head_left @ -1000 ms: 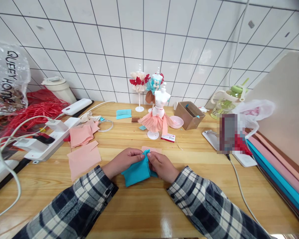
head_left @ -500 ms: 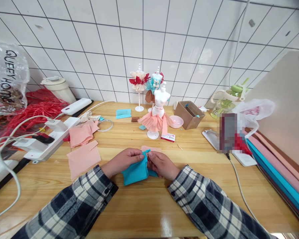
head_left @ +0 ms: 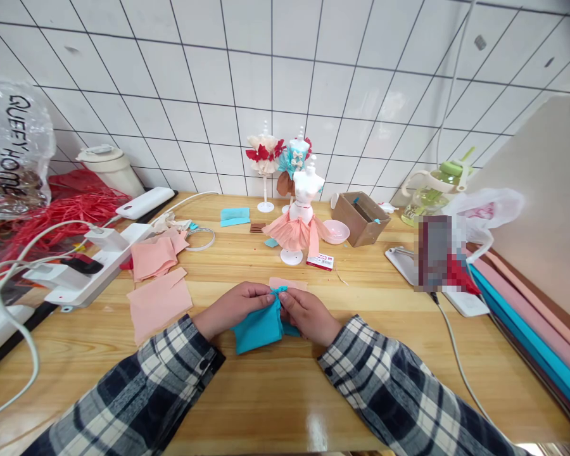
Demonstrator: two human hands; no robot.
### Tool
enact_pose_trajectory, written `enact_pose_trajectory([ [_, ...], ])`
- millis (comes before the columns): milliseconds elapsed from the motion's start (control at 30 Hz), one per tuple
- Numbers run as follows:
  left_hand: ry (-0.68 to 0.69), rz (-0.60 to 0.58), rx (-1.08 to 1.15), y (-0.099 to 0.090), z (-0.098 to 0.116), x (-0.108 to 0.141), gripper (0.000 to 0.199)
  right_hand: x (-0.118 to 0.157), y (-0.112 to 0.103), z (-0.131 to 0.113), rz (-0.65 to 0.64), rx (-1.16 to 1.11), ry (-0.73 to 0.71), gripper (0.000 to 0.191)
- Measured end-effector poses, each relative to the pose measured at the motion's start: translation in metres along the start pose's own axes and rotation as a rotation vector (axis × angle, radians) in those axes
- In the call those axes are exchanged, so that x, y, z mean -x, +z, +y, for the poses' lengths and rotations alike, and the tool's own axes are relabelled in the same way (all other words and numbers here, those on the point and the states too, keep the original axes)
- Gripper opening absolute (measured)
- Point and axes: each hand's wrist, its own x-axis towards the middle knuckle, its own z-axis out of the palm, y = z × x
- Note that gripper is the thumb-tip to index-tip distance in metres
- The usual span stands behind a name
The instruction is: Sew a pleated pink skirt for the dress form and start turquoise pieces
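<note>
A teal piece of crepe-like material (head_left: 259,329) hangs between my two hands above the wooden table, its top edge gathered. My left hand (head_left: 241,305) pinches the gathered edge from the left. On the right side, my right hand (head_left: 308,310) has its fingers closed on the same edge, close to the left fingertips. Just behind the hands lies a peach piece (head_left: 289,283), partly hidden. Beyond it stands a small white dress form (head_left: 308,188) with a peach pleated skirt (head_left: 294,233). More peach sheets (head_left: 159,304) lie to the left.
Two decorated dress forms (head_left: 265,155) stand near the tiled wall. A pink bowl (head_left: 335,232) and cardboard box (head_left: 361,218) are right of centre. A power strip (head_left: 99,269) with cables lies left. A green-lidded bottle (head_left: 432,190) and blurred phone stand right.
The right fingers have shifted slightly at the gathered teal edge, and its top tip sits a little differently. The left hand has barely moved.
</note>
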Motion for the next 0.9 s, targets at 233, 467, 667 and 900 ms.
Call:
enact_pose_trajectory([
  [233, 0.015, -0.007, 0.015, 0.001, 0.002, 0.0, 0.031, 0.001, -0.003, -0.003, 0.001, 0.064, 0.002, 0.046],
  [467, -0.004, 0.038, -0.005, 0.003, 0.002, 0.001, 0.037, 0.001, -0.004, -0.01, 0.057, 0.082, -0.014, 0.046],
  [667, -0.062, 0.281, 0.144, -0.008, 0.016, 0.011, 0.034, 0.002, -0.032, -0.015, 0.211, -0.014, -0.032, 0.045],
  [900, -0.054, 0.513, 0.291, -0.015, 0.014, 0.01, 0.052, 0.008, -0.057, -0.013, 0.43, 0.484, -0.133, 0.024],
])
